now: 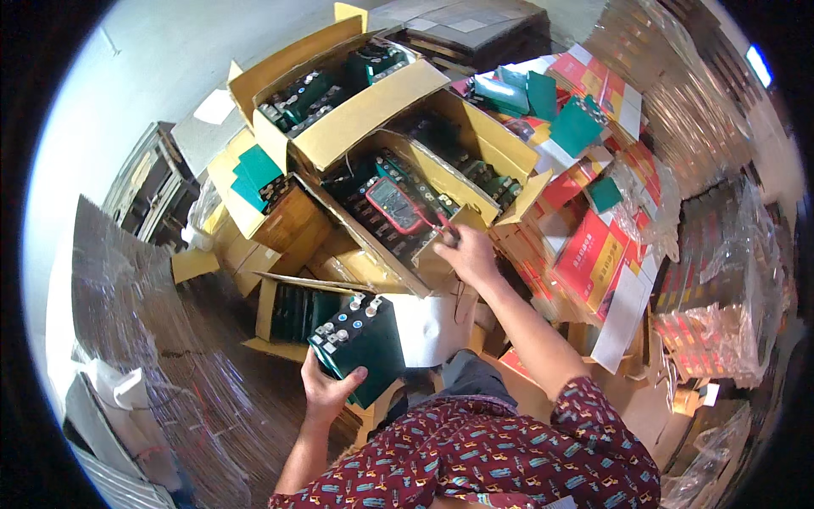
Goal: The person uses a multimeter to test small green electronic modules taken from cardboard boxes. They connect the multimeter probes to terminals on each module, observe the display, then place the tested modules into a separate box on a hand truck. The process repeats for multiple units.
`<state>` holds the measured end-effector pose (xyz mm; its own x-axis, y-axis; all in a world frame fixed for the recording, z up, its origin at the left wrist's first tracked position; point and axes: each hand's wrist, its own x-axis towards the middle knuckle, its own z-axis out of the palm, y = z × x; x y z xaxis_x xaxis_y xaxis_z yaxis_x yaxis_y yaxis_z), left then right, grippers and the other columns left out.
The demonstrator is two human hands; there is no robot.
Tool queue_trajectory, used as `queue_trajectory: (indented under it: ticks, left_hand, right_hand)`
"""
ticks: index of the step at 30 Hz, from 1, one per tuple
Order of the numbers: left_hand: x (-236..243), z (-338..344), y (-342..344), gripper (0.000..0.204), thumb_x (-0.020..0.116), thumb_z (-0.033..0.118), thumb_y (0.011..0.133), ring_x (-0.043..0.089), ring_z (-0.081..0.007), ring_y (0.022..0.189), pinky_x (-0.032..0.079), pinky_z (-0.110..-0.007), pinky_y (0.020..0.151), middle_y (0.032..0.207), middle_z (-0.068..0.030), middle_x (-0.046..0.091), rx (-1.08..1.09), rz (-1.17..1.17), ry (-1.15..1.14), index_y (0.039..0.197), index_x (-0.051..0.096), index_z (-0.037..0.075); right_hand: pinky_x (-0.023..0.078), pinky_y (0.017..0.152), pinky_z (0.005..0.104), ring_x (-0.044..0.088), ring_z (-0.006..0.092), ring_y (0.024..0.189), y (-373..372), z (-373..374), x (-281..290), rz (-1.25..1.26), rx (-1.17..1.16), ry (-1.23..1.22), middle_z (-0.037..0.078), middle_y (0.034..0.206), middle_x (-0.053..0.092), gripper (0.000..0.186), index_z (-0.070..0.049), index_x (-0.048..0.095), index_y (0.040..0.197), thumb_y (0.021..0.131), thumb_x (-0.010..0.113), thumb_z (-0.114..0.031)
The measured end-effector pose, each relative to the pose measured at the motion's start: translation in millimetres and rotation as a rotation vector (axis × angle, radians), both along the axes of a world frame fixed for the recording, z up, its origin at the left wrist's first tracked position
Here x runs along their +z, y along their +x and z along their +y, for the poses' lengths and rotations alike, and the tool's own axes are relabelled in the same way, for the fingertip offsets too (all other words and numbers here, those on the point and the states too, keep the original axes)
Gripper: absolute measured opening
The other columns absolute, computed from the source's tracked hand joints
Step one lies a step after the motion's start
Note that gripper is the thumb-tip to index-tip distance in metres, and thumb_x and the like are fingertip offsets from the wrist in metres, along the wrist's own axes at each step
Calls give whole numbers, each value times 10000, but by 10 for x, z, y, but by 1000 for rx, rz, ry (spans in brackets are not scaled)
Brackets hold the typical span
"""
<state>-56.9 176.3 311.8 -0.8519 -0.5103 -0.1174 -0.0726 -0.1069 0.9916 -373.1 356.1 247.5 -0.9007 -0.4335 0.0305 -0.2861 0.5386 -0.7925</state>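
My left hand (329, 388) grips a dark green block-shaped battery cell (373, 348) from below, thumb on its near side. Metal terminals stand on the cell's top, which faces up and to the left. My right hand (469, 254) is closed around test probes (447, 231) with a red lead, over the near edge of an open carton (365, 246). A red-rimmed multimeter (395, 206) lies on top of the cells in that carton, just left of the probes. Below it, a smaller open box (266, 314) holds several green cells beside my left hand.
Another open carton (373, 114) with cells stands at the back, and one more (509, 144) sits to the right. Loose green cells (577, 125) lie on red and white printed boxes (593, 263). Stacked flat cardboard (144, 339) rises on the left; wrapped stacks (721, 280) stand on the right.
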Motion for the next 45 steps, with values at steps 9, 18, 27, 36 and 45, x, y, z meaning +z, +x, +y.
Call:
queue_trajectory:
  ticks: [9,18,27,36,45]
  left_hand:
    - [144,171,-103,787,912,217,702,660,-206,1075,538,-351,984,1186,-110,667,274,-31,-35,1344,521,-14]
    - [406,245,-787,713,867,187,711,670,-217,1049,533,-369,949,1171,-93,691,542,-74,-40,1328,582,-29]
    - [310,57,-2185,778,907,254,700,648,-204,1035,539,-339,932,1163,-113,648,471,63,-199,1321,540,-35]
    - [-76,-84,-2761,739,877,101,729,650,-204,1120,549,-352,979,1244,-110,652,327,83,-70,1364,517,-12]
    - [-509,-108,-2986,721,909,120,707,658,-170,1105,517,-346,1022,1197,-91,702,120,151,-153,1328,568,-12]
  right_hand:
    - [583,926,415,685,334,1119,-722,-1362,-447,212,319,723,175,1227,679,599,-32,742,1137,755,873,-473]
    - [610,841,432,750,335,950,-1205,-1342,-364,143,437,609,222,1026,732,477,-41,774,986,689,876,-400]
    - [594,872,445,728,350,1011,-1728,-1121,-618,198,437,650,199,1146,693,443,-37,760,1047,762,850,-364]
    - [573,792,398,710,277,944,-1767,-639,-204,-214,340,-111,162,1187,706,309,-24,712,1104,863,781,-207]
    - [504,1010,342,631,180,1098,-1585,-578,100,-743,355,-648,55,1167,693,498,-46,615,1302,815,656,53]
